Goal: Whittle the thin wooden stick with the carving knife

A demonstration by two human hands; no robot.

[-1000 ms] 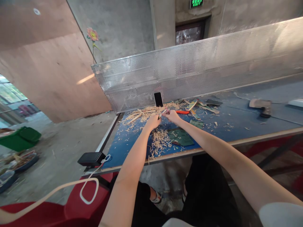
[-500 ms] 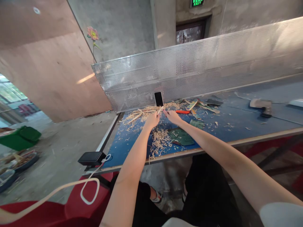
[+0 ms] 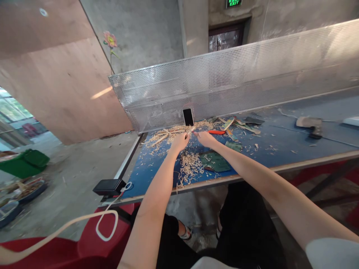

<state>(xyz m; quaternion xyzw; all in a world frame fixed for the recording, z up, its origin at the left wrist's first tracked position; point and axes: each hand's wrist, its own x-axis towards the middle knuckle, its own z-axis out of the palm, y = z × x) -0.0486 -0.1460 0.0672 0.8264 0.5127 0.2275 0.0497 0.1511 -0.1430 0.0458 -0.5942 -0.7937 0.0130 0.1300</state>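
Note:
My left hand (image 3: 180, 142) is closed on a thin pale strip (image 3: 190, 130) that sticks up from the fist toward the phone. Just to the right, my right hand (image 3: 205, 138) is closed close to the strip's end; what its fingers hold is too small to make out. Behind both hands a dark-screened phone (image 3: 188, 117) leans against the perforated metal panel. An orange-red handle (image 3: 216, 132) lies right beyond my right hand. Curly pale shavings (image 3: 191, 165) are heaped on the blue tabletop below the hands, beside a dark green piece (image 3: 215, 161).
A cleaver (image 3: 311, 127) lies on the right of the table. The perforated metal panel (image 3: 218, 78) stands along the back edge. A black box (image 3: 109, 187) with a white cable sits at the near left corner, above a red chair (image 3: 98, 235).
My right hand has shifted very slightly to the right. The pale strip in my left hand has tilted a little and looks less exposed.

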